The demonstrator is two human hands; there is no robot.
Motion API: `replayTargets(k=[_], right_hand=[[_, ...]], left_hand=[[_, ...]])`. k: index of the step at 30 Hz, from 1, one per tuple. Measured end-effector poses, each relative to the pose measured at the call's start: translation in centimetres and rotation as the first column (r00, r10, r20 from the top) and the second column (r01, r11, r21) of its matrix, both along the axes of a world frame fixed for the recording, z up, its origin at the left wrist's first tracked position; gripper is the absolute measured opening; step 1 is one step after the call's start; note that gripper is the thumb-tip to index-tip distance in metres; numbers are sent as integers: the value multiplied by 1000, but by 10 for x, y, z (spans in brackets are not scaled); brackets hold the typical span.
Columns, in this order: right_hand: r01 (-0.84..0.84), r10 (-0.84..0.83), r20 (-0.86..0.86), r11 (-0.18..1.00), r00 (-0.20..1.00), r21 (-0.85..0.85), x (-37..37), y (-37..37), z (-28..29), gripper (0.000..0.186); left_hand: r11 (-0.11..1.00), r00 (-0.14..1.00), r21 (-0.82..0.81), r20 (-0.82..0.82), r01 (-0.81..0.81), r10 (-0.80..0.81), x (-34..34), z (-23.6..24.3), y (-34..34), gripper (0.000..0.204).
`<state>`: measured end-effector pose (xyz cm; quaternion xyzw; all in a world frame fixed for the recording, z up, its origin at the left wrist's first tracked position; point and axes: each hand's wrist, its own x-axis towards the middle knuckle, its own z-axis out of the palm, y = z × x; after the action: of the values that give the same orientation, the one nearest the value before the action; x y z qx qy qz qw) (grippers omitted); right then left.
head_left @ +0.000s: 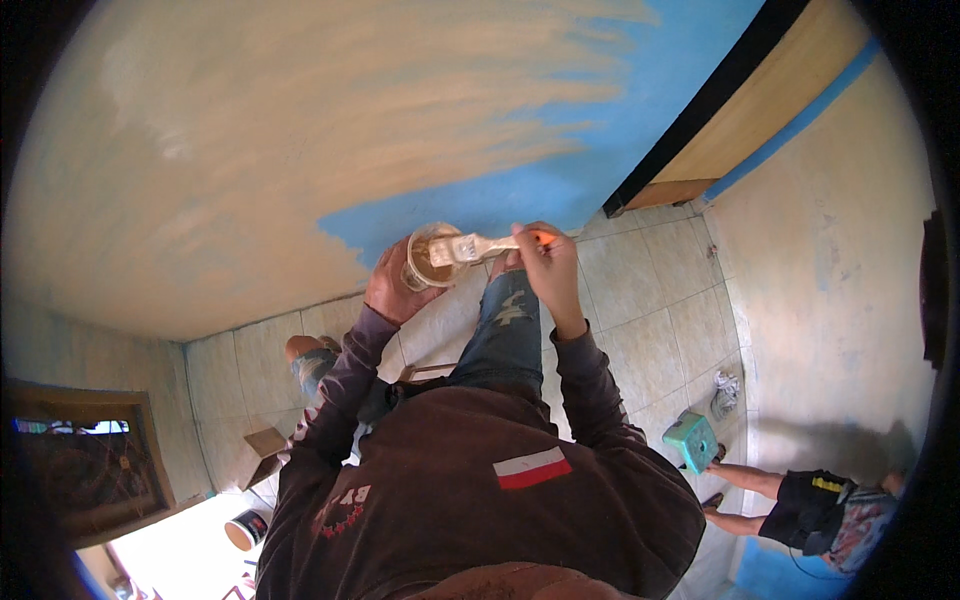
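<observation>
My left hand [393,287] is wrapped round a small round tub [413,270] with tan paint in it. In my right hand [552,262] is a paintbrush [488,245], held by its handle, which shows orange near the grip. The brush head, coated in pale paint, lies over the tub's rim; whether the bristles touch the paint I cannot tell. Just beyond both hands rises a wall [330,120], mostly covered in streaky tan, with bright blue still showing along its lower part and toward the right.
A doorway with a black frame edge [700,110] stands to the right. Another person [800,510] is at the lower right, near a green stool [692,440] and a crumpled cloth [726,392]. A bucket [243,530] is at the lower left. Pale tiles [625,275] cover the floor.
</observation>
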<state>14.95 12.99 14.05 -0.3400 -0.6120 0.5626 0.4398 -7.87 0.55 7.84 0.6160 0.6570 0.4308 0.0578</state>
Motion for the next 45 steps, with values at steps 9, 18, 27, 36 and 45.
replayTargets(k=[9, 18, 27, 36, 45], right_hand=[[-13, -80, -349, 966, 934, -258, 30, 34, 22, 25], [-157, 18, -467, 953, 884, -261, 24, 37, 29, 29], [-73, -75, -559, 969, 826, -238, 16, 75, 71, 29], [112, -54, -693, 993, 719, 40, -38, 206, 141, 27], [127, 136, -549, 902, 825, 413, -94, 276, 221, 32]], left_hand=[[989, 996, 146, 84, -6, -6, 8, 56, 18, 86], [987, 993, 158, 116, -36, 17, 13, 86, 19, 82], [994, 977, 48, 195, -93, 82, -15, 42, 11, 78], [928, 917, -198, 190, -315, 352, -58, -54, -27, 85], [859, 853, -257, 172, -443, 492, -68, -99, -68, 80]])
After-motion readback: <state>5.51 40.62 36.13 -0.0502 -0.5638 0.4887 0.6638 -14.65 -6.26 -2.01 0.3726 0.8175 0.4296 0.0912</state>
